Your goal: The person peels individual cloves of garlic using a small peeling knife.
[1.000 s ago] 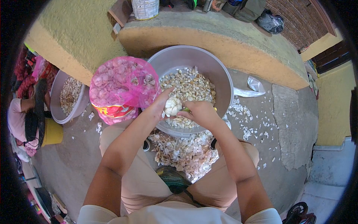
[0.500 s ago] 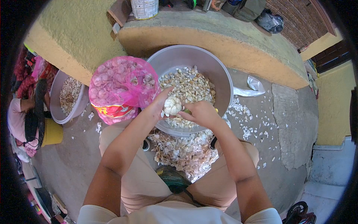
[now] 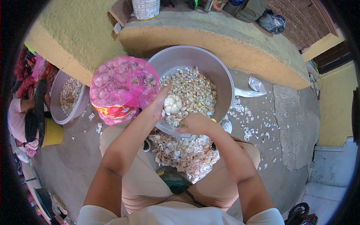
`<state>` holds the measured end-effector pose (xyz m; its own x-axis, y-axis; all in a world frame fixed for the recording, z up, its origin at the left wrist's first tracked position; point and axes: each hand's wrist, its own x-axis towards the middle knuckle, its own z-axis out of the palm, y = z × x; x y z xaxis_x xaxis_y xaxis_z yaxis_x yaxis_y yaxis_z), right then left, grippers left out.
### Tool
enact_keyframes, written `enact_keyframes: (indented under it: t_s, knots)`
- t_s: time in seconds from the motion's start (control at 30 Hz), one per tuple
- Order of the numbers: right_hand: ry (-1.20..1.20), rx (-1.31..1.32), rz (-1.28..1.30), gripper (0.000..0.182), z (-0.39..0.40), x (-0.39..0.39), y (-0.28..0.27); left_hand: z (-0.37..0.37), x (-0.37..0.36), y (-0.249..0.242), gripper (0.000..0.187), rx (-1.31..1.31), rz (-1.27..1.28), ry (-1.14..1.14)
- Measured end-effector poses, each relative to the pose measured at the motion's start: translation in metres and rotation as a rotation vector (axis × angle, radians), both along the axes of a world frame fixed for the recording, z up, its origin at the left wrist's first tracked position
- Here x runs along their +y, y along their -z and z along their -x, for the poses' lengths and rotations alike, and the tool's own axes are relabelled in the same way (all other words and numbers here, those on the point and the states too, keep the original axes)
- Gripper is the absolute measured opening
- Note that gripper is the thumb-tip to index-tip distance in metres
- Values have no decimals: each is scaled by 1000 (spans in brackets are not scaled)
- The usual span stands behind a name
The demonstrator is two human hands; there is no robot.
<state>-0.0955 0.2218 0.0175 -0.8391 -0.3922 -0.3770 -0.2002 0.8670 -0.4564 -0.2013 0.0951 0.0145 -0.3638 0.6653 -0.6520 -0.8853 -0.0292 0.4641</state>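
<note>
My left hand [image 3: 162, 102] is closed around a whole white garlic bulb [image 3: 173, 104], holding it over the near left part of a large grey tub [image 3: 224, 75]. Loose garlic cloves [image 3: 197, 84] cover the tub's floor. Lower and to the right, at the near rim, my right hand [image 3: 197, 123] has its fingers curled around a slim yellow-green handle [image 3: 182, 126]. Most of that object is hidden by the fingers, and no blade can be made out. A gap separates the right hand from the bulb.
A pink mesh sack of garlic bulbs [image 3: 112, 78] stands against the tub's left side. Papery peelings [image 3: 187, 153] are heaped between my feet. At far left, a person [image 3: 20, 120] sits near another tub of cloves [image 3: 62, 118]. A yellow-edged ledge [image 3: 210, 45] runs behind.
My right hand has moved away from the bulb, down towards the near rim of the tub. My left hand and the garlic bulb stay nearly in place.
</note>
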Motion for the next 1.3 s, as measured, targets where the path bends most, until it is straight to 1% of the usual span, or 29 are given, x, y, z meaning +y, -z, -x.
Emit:
enact_keyframes:
  t_s: [0.07,0.1,0.2,0.3,0.33,0.4,0.5,0.6,0.67,0.7,0.77,0.9,1.0,1.07,1.17,1.27,1.3]
  knots:
    - [-22,-214,255,42,2,4,-1,-2,3,-2,63,31,-4,-53]
    - [-33,-321,383,39,4,7,-4,-1,2,1,62,62,-12,-39]
    - [31,-482,616,32,4,16,-24,2,0,9,61,157,-29,-32]
    - [306,-440,797,27,5,22,-37,-1,2,10,57,243,-44,-100]
    - [402,-359,812,27,7,22,-34,-1,3,14,54,265,-54,-128]
    - [592,-195,836,25,10,21,-25,-4,4,15,51,301,-56,-178]
    - [717,-162,826,33,12,20,-19,-10,8,10,49,343,-31,-226]
    - [625,108,618,38,10,12,-7,-13,10,11,46,410,-18,-266]
    - [590,143,560,34,10,10,-5,-16,13,12,43,489,-21,-318]
    - [571,161,531,32,10,9,-5,-17,13,12,43,477,-24,-325]
    - [622,152,543,33,10,8,-6,-18,12,9,41,454,-33,-340]
    - [670,110,518,33,9,4,-6,-19,12,10,41,534,16,-357]
    - [639,131,473,32,10,2,-6,-18,13,15,40,621,22,-391]
    - [644,127,508,33,11,2,-1,-18,12,15,40,644,32,-388]
    - [660,116,544,33,11,1,-1,-20,12,16,39,591,-2,-398]
    - [679,124,528,33,11,-1,-5,-21,13,15,39,597,30,-396]
    - [686,130,514,33,11,-2,-6,-21,13,15,39,637,35,-400]
